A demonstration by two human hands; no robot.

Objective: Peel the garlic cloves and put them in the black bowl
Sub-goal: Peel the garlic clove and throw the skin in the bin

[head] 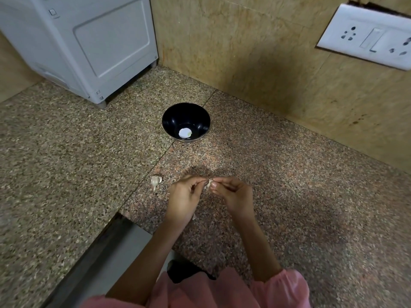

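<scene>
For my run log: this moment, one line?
left hand, right hand: pinch garlic clove | black bowl: beyond hands | spare garlic: counter, left

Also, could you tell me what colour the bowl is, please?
The bowl is black; head view.

My garlic clove (209, 182) wore dry, papery skin. The black bowl (174, 117) was glossy, the counter (66, 165) speckled polished stone, the socket plate (355, 23) shiny white plastic, my sleeve (283, 288) soft pink cloth.
</scene>
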